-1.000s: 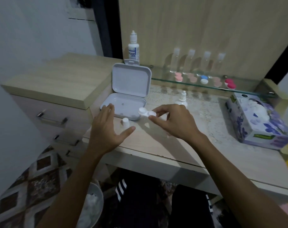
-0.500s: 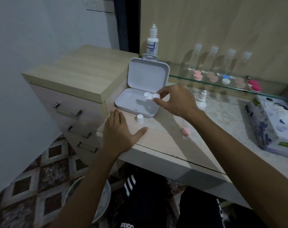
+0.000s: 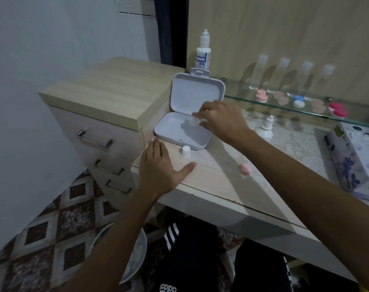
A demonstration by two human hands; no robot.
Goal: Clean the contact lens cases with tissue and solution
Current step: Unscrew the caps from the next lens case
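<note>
White lens case (image 3: 195, 121) now lower in open box (image 3: 180, 134), right hand (image 3: 222, 121) still pinching.

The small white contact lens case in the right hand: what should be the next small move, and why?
Probably lower it and let go. The right hand pinches the small white contact lens case, blurred, just above the base of the open white plastic box. The left hand rests flat on the wooden desk, so nothing blocks the way.

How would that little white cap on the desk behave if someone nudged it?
The small white cap looks like light plastic, so it would probably skid easily on the smooth desk. It stands upright and short, so it may tip and then roll.
</note>
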